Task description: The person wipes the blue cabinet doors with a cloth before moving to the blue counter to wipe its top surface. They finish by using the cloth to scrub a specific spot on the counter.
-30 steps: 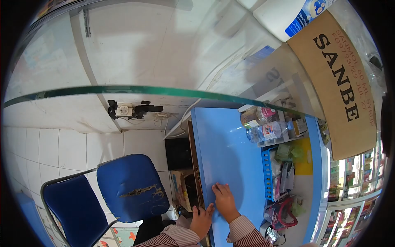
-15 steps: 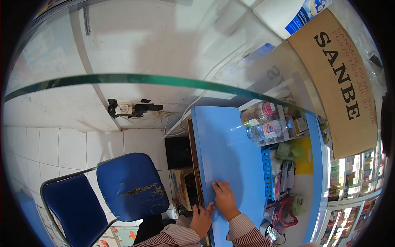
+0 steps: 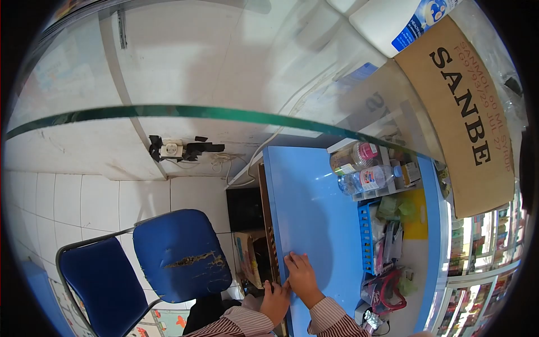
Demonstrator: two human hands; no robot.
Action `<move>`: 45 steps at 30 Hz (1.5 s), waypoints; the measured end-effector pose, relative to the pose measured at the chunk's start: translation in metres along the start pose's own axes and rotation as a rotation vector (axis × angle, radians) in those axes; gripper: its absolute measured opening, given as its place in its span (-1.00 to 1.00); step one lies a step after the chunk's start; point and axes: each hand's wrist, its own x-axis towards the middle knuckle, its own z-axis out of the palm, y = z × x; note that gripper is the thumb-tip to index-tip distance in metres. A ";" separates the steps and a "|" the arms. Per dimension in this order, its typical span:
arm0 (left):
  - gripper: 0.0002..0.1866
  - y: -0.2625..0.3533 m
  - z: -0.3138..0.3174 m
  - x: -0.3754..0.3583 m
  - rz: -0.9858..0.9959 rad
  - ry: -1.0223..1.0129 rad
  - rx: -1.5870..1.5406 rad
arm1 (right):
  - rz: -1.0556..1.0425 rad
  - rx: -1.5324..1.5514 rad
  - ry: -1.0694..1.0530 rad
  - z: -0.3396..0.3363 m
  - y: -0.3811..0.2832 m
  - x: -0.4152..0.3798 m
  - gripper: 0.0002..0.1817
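Note:
My right hand (image 3: 304, 280) lies flat on the blue tabletop (image 3: 303, 208), close to its left edge, palm down with the fingers stretched out. Just beside it, at that same edge, is my left hand (image 3: 275, 304), its fingers somewhat bent and apart. The two hands appear to touch at the fingertips of the left one. I see nothing held in either hand. Striped cuffs cover both wrists.
A blue basket (image 3: 368, 238) with packets, a clear plastic bottle (image 3: 368, 178) and a pink-handled bag (image 3: 384, 292) line the table's right side. A glass edge (image 3: 224, 113) crosses above. At left stands a worn blue chair (image 3: 179, 247); a cardboard box (image 3: 455, 106) is upper right.
My right hand has slid slightly left and down across the tabletop, nearer to my left hand. The left hand has hardly moved.

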 end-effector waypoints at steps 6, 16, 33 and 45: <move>-0.48 0.000 0.003 -0.001 -0.007 0.065 -0.006 | 0.023 -0.008 0.020 -0.002 0.004 0.014 -0.61; -0.48 0.001 0.003 0.000 -0.010 0.054 0.001 | 0.015 -0.008 0.042 -0.001 0.004 0.012 -0.59; -0.44 0.002 0.006 -0.001 -0.007 0.064 0.016 | 0.020 -0.017 -0.023 -0.002 0.009 0.017 -0.55; -0.45 0.000 0.003 0.000 -0.011 0.040 0.017 | 0.093 0.050 0.038 0.003 0.006 0.006 -0.64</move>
